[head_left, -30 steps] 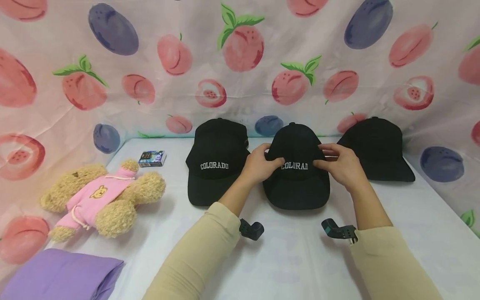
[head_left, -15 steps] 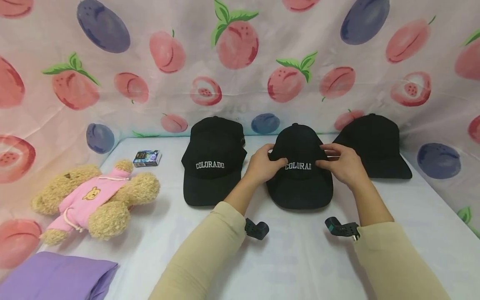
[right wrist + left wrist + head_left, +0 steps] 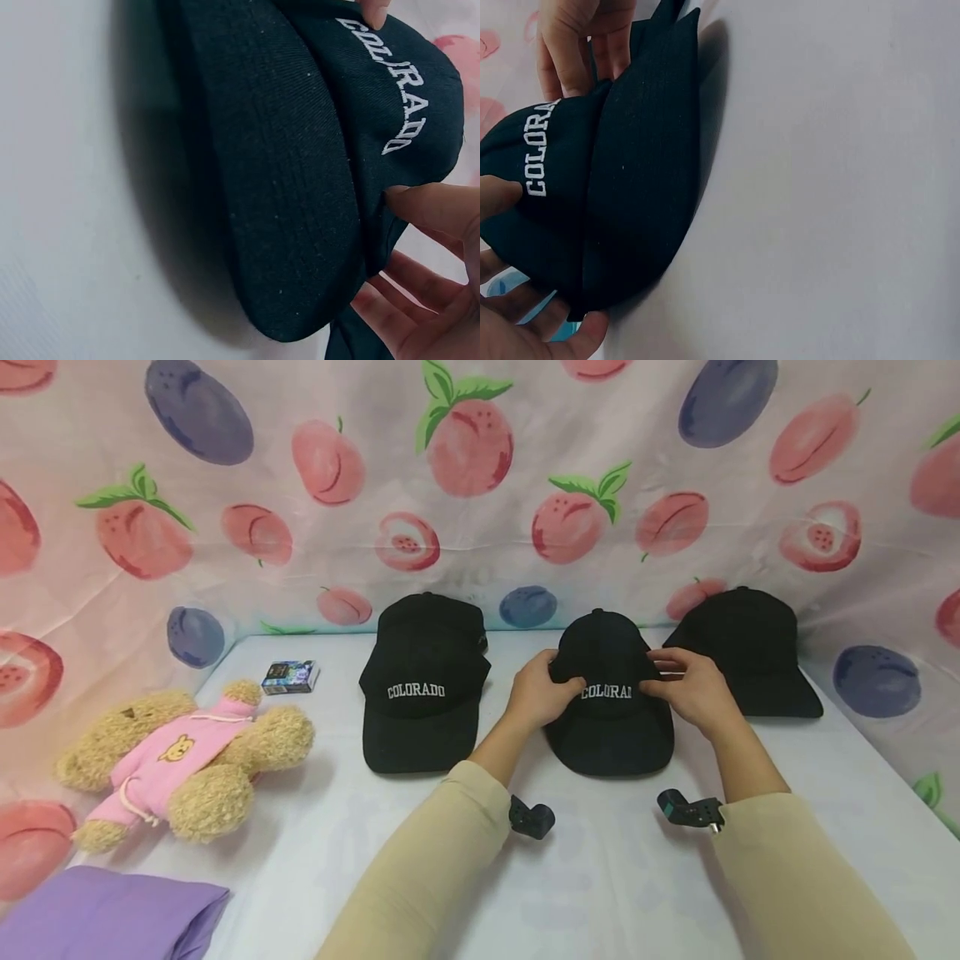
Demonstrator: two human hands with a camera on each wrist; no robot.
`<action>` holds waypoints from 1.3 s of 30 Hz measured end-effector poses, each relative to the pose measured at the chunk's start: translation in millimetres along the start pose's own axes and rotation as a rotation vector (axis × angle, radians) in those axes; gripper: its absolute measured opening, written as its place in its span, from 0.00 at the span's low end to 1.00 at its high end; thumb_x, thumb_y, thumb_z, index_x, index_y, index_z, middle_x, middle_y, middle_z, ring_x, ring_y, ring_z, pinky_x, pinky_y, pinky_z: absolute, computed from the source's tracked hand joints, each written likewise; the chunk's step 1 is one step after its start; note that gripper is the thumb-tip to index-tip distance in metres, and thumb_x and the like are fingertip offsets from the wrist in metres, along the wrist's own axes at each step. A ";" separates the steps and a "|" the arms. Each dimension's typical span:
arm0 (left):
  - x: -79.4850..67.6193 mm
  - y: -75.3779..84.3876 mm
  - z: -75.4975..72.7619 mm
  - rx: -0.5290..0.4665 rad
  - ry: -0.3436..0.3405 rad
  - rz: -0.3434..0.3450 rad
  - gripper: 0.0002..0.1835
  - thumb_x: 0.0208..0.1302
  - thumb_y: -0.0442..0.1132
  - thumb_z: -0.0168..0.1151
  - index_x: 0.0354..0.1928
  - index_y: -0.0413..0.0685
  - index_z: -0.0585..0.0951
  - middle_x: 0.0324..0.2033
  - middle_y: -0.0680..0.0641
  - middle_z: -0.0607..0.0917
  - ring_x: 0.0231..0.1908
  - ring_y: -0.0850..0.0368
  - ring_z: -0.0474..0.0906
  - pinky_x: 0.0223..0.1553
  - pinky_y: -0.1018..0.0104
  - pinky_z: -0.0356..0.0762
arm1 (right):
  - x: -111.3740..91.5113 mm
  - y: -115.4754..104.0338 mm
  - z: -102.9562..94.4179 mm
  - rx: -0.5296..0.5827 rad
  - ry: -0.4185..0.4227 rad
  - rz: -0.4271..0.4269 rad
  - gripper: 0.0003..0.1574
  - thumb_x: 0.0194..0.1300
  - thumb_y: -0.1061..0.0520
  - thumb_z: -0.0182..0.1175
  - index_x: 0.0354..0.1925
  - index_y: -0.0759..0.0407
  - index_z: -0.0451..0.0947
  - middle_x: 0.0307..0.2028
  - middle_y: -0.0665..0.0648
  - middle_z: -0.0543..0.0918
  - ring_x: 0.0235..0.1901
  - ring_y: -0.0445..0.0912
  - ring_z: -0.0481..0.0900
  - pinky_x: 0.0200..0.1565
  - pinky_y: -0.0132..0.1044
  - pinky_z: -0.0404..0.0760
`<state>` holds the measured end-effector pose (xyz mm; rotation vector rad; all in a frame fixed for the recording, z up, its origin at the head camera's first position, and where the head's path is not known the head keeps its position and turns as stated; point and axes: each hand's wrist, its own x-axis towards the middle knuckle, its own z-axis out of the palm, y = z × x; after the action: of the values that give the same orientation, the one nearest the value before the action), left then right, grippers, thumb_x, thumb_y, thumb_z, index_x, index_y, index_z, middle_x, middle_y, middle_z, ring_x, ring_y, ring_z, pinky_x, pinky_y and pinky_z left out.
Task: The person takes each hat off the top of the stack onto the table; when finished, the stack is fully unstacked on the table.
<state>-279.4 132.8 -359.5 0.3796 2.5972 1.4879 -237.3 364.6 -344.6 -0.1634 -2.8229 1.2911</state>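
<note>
While the left hand (image 3: 538, 695) pinches the Colorado cap (image 3: 611, 745) at its 9 o'clock side, the right hand (image 3: 696, 692) pinches it at 3 o'clock, neither nearer. The cap's long axis runs 12 to 6 above the worktop (image 3: 600, 885), brim toward 6. Compared with a second ago, it sits closer to the plain cap (image 3: 738, 652) at 2 o'clock and farther from the other cap (image 3: 420, 735) at 9 o'clock.

Middle cap (image 3: 609, 714) shifted right with the hands (image 3: 538, 689) (image 3: 693, 687), farther from left cap (image 3: 423, 668), nearer right cap (image 3: 750, 652)

Inside of middle cap (image 3: 611, 739) hidden
</note>
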 end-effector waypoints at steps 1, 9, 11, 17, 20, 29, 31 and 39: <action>0.7 0.3 0.5 0.001 0.001 0.001 0.34 0.69 0.47 0.66 0.74 0.46 0.71 0.70 0.43 0.76 0.71 0.47 0.72 0.71 0.52 0.71 | 1.1 0.9 0.0 0.002 -0.003 -0.001 0.39 0.69 0.58 0.65 0.73 0.67 0.66 0.71 0.76 0.69 0.70 0.71 0.69 0.67 0.65 0.70; 4.3 3.9 6.5 0.007 0.006 -0.034 0.33 0.70 0.47 0.66 0.74 0.46 0.71 0.70 0.44 0.76 0.71 0.48 0.72 0.70 0.53 0.72 | 8.4 9.0 -2.1 -0.016 -0.028 -0.005 0.39 0.70 0.59 0.63 0.74 0.68 0.64 0.71 0.77 0.68 0.71 0.71 0.66 0.68 0.66 0.69; 5.8 5.2 8.6 0.006 0.004 -0.042 0.33 0.70 0.47 0.66 0.74 0.46 0.71 0.70 0.45 0.77 0.71 0.48 0.72 0.69 0.54 0.72 | 9.4 10.6 -3.1 -0.027 -0.033 -0.007 0.39 0.71 0.59 0.63 0.74 0.68 0.64 0.71 0.77 0.68 0.71 0.71 0.66 0.67 0.66 0.69; 11.0 8.6 11.8 0.031 0.002 -0.039 0.33 0.69 0.46 0.66 0.74 0.45 0.71 0.70 0.45 0.77 0.70 0.49 0.73 0.69 0.55 0.73 | 13.5 12.8 -6.1 -0.043 -0.050 -0.007 0.39 0.71 0.59 0.62 0.74 0.70 0.63 0.71 0.79 0.66 0.71 0.72 0.65 0.67 0.67 0.68; 14.1 9.9 12.6 0.044 -0.002 -0.039 0.33 0.69 0.46 0.65 0.74 0.45 0.71 0.70 0.45 0.77 0.70 0.49 0.73 0.69 0.56 0.73 | 15.7 13.7 -6.9 -0.039 -0.055 -0.009 0.39 0.71 0.60 0.62 0.74 0.70 0.62 0.71 0.79 0.66 0.71 0.72 0.65 0.68 0.66 0.69; 24.3 12.5 18.0 0.079 0.012 -0.043 0.33 0.69 0.46 0.65 0.74 0.46 0.71 0.70 0.45 0.77 0.69 0.48 0.73 0.68 0.57 0.74 | 22.3 17.6 -12.5 -0.018 -0.070 0.017 0.40 0.72 0.60 0.61 0.76 0.70 0.60 0.73 0.79 0.64 0.72 0.73 0.63 0.69 0.67 0.67; 27.0 12.6 19.5 0.094 0.011 -0.038 0.33 0.69 0.47 0.65 0.74 0.46 0.71 0.70 0.45 0.77 0.69 0.48 0.74 0.68 0.57 0.74 | 24.4 18.8 -13.5 -0.017 -0.074 0.024 0.40 0.72 0.59 0.61 0.76 0.69 0.60 0.73 0.79 0.63 0.73 0.73 0.61 0.69 0.67 0.66; 33.3 16.7 22.9 0.102 0.007 -0.044 0.33 0.68 0.46 0.66 0.73 0.46 0.72 0.69 0.46 0.78 0.69 0.49 0.74 0.68 0.59 0.74 | 30.2 23.5 -16.4 -0.012 -0.058 0.028 0.40 0.72 0.60 0.61 0.76 0.70 0.60 0.72 0.79 0.63 0.73 0.72 0.61 0.69 0.66 0.67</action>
<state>-303.6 169.1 -356.2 0.3262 2.6765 1.3493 -264.1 395.5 -352.0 -0.1701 -2.8873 1.3052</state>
